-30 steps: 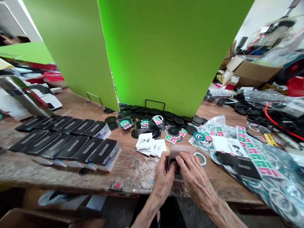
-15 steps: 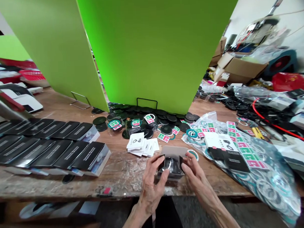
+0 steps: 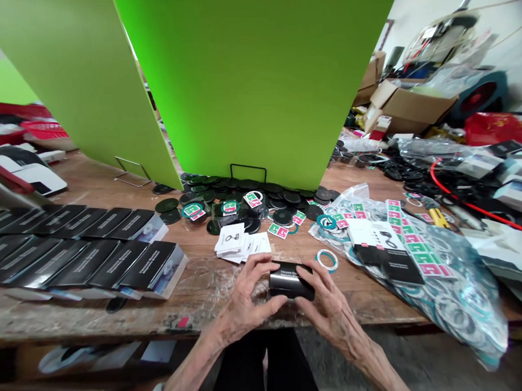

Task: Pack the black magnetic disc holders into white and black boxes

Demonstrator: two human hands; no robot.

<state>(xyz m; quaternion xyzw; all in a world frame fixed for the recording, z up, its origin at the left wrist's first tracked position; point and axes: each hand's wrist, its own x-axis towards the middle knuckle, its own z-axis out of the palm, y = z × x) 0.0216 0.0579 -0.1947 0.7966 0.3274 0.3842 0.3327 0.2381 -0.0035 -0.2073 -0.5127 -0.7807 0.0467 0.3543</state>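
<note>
A small black box (image 3: 291, 284) with white print on its lid sits near the table's front edge, its lid down. My left hand (image 3: 251, 293) grips its left side, fingers on the far edge and thumb at the near edge. On its right side my right hand (image 3: 326, 293) holds it the same way, fingers over the lid's corner. Behind the box lies a stack of white leaflets (image 3: 232, 242). A white and teal ring (image 3: 326, 260) lies just beyond my right hand.
Two rows of packed black boxes (image 3: 152, 268) stand at the left. Black discs (image 3: 283, 217) pile up before a green board (image 3: 257, 81). To the right, a plastic bag of rings (image 3: 458, 320) overhangs the table edge, with flat black cartons (image 3: 400, 265) on it.
The box was open with a black part showing inside; its lid is now folded down over it. Both hands have moved from the raised flaps onto the closed box.
</note>
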